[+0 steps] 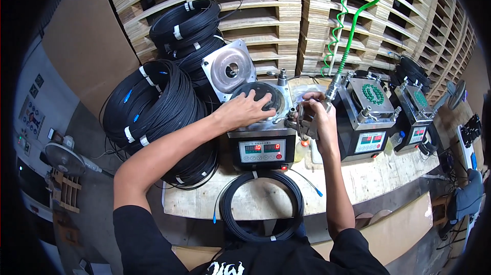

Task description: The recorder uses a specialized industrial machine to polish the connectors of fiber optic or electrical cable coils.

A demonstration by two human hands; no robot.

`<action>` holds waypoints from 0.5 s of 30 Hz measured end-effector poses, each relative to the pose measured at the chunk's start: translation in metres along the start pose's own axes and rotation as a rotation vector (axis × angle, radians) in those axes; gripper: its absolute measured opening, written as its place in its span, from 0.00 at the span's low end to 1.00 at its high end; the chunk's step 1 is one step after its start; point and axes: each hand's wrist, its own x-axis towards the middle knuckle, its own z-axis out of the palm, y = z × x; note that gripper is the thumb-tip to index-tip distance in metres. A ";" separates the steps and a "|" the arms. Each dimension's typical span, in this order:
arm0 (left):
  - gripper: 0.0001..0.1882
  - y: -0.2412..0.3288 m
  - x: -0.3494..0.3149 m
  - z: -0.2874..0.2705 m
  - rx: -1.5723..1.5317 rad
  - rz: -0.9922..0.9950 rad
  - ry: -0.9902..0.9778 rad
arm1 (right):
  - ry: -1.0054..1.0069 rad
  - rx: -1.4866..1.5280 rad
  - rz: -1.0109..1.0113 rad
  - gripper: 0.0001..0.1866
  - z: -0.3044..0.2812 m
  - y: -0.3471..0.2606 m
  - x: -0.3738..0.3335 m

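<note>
My left hand point(245, 110) lies with its fingers spread on a dark round disc point(276, 100) set in the top of a bench machine point(233, 146) with a lit red display. My right hand point(318, 114) is wrapped round a metal air gun point(307, 128), just right of that machine. A metal fitting point(333, 89) joins the gun to a green hose point(353, 24) that comes down from above. Behind my left hand, a square metal plate with a round recess point(217, 73) leans tilted against the machine's back left. My right fingers partly hide the gun.
Big coils of black cable point(148, 106) are stacked at the left. One smaller cable coil point(225, 206) overhangs the bench's point(176, 201) front edge. Two similar machines point(353, 139) stand at the right with green-dotted plates on top. Wooden pallets point(255, 9) rise behind. A fan point(64, 158) is at far left.
</note>
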 end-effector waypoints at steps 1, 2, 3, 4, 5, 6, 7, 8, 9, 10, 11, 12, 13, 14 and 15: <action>0.15 0.000 0.001 -0.002 -0.031 0.020 -0.053 | -0.018 0.005 0.010 0.12 0.002 -0.001 -0.001; 0.16 0.001 0.002 -0.008 0.039 0.054 -0.114 | -0.017 0.020 0.025 0.12 0.003 -0.001 -0.002; 0.16 0.000 0.003 -0.009 0.038 0.057 -0.117 | -0.014 0.023 0.026 0.12 0.006 -0.002 -0.004; 0.15 0.000 0.003 -0.011 0.021 0.039 -0.134 | -0.001 0.034 0.019 0.12 0.009 -0.005 -0.006; 0.15 -0.002 0.003 -0.013 0.007 0.019 -0.150 | 0.012 0.045 0.010 0.11 0.011 -0.007 -0.006; 0.15 -0.002 0.003 -0.014 0.023 0.012 -0.110 | 0.007 0.070 0.008 0.11 0.010 -0.004 -0.005; 0.15 -0.002 0.003 -0.015 0.025 0.015 -0.111 | 0.009 0.073 0.005 0.11 0.009 -0.003 -0.005; 0.15 -0.001 0.005 -0.017 -0.021 -0.058 -0.132 | 0.020 0.054 0.007 0.11 0.008 -0.003 -0.005; 0.16 0.000 0.007 -0.019 -0.068 -0.132 -0.152 | 0.032 0.035 0.008 0.11 0.007 -0.002 -0.005; 0.18 0.002 0.006 -0.022 -0.067 -0.176 -0.181 | 0.037 0.037 0.006 0.11 0.007 -0.003 -0.005; 0.18 -0.002 -0.001 -0.018 -0.062 -0.181 -0.184 | 0.032 0.053 0.002 0.11 0.013 -0.003 -0.004; 0.19 -0.006 -0.006 -0.012 -0.080 -0.196 -0.108 | 0.033 0.066 -0.002 0.11 0.015 -0.006 -0.005; 0.20 -0.009 -0.010 -0.006 -0.097 -0.211 -0.031 | 0.033 0.068 -0.001 0.11 0.017 -0.009 -0.005; 0.20 -0.007 -0.010 -0.008 -0.153 -0.274 0.075 | 0.055 0.039 -0.011 0.10 0.017 -0.011 -0.004; 0.20 -0.004 -0.009 -0.010 -0.156 -0.272 0.075 | 0.077 0.009 -0.020 0.10 0.017 -0.012 -0.003</action>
